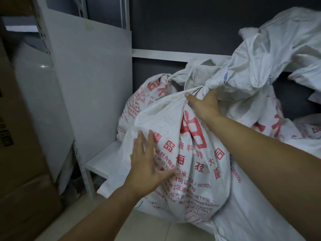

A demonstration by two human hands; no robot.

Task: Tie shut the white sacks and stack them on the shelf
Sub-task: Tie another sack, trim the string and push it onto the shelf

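over shelf [104, 157] front edge | right hand [203, 105] grips knot [202, 91] of sack [199, 171] | left hand [145, 162] flat on it

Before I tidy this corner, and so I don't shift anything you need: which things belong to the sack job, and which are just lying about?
In the job: front sack, gripped at its knot by the right hand, left hand flat on its side; tied sack behind it; heaped sacks on the right; shelf.
Lying about: cardboard box; white board on the left.
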